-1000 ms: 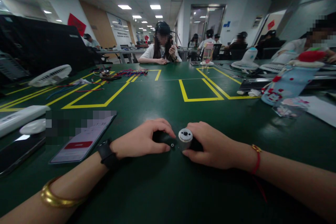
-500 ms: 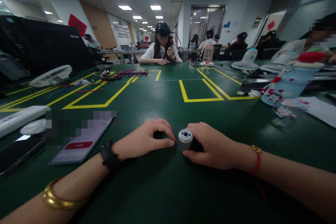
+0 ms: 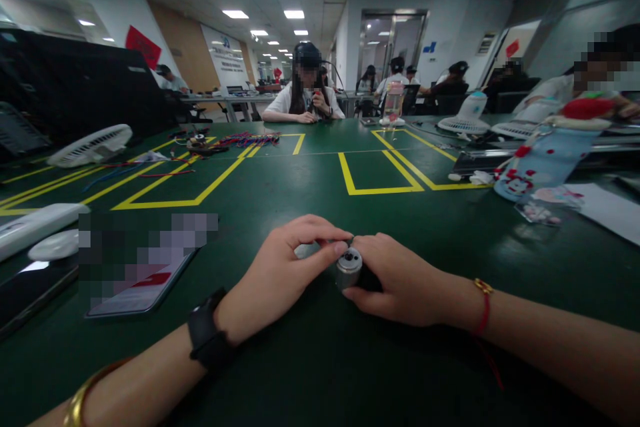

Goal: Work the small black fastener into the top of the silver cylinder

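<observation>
A small silver metal motor [image 3: 349, 273] stands upright on the green table, its round top face with small dark holes turned upward. My right hand [image 3: 400, 277] is wrapped around its right side, thumb in front and the other fingers behind, partly hidden. My left hand [image 3: 295, 257] reaches in from the left, its thumb and index finger nearly together at the motor's far upper rim. The left thumb tip overlaps that rim; how firmly it grips cannot be seen. The other left fingers are mostly hidden.
Phones [image 3: 145, 280] and a white case [image 3: 37, 227] lie left. Further back are a white fan [image 3: 93, 145] and red and blue wires [image 3: 247, 140]. At right stands a light-blue bottle [image 3: 550, 157]. A person [image 3: 305, 87] sits across the table.
My left hand has moved right and up to the motor's top rim, its thumb and index finger closing. My right hand keeps its hold. The view shifted slightly.
</observation>
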`<state>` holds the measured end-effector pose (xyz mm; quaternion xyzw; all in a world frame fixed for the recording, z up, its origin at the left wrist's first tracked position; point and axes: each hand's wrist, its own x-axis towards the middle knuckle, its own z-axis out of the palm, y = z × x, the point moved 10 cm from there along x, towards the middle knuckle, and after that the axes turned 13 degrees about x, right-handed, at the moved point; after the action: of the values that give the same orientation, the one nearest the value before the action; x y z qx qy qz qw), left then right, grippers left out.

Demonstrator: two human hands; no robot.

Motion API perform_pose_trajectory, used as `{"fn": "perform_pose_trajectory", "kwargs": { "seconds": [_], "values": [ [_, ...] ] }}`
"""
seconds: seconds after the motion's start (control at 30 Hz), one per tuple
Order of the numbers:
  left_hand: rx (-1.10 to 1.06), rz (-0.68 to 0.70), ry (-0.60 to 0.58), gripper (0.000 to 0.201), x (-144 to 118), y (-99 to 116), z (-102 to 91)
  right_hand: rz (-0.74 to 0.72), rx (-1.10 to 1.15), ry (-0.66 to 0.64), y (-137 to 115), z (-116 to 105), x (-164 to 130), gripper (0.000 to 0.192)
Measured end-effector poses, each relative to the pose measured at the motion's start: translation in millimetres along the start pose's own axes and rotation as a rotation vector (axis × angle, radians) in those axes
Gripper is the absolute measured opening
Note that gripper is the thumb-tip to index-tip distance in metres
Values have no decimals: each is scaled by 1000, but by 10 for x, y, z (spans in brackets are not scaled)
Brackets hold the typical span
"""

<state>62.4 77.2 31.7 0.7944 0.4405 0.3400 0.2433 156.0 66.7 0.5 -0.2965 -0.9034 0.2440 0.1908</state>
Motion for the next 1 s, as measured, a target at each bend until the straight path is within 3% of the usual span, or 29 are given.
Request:
{"fn": "perform_pose_trajectory", "kwargs": {
  "seconds": [0.27,0.5,0.8,1.0],
  "values": [
    [65,50,-58,16,-4,94,61,6,4,5,-12,-8,-7,32],
    [62,46,-38,14,-12,97,26,12,-5,-5,13,12,1,30],
    [145,150,-85,16,-34,223,65,21,-33,1,12,-2,-6,25],
    [128,160,-115,19,-56,182,52,10,-9,2,3,-1,-2,27]
  ]
}}
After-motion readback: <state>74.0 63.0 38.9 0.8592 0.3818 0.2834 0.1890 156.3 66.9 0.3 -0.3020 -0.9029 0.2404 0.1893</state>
